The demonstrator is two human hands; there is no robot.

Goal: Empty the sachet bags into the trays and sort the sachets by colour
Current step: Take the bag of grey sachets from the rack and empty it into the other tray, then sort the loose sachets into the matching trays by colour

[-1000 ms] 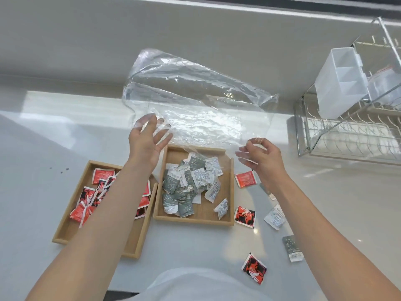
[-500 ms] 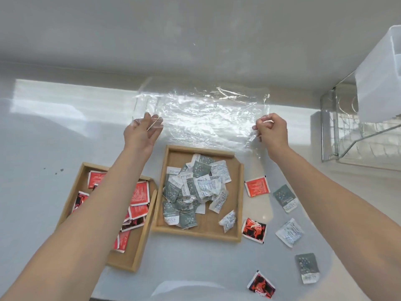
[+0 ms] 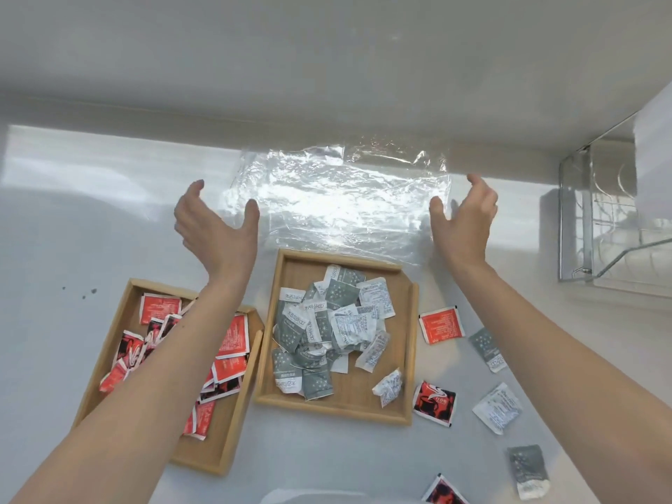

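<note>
I have one camera only, worn on my head, looking forward and steeply down over my forearms at the white counter (image 3: pixel 72 220). It sits close: my left hand (image 3: pixel 214 227) and right hand (image 3: pixel 462 220) fill the middle, the wall (image 3: pixel 327 49) runs across the top, and wide-angle bending curves the edges.

The left forearm (image 3: pixel 152 361) hides some red sachets (image 3: pixel 229 340); the bottom edge crops another (image 3: pixel 442 491).
</note>
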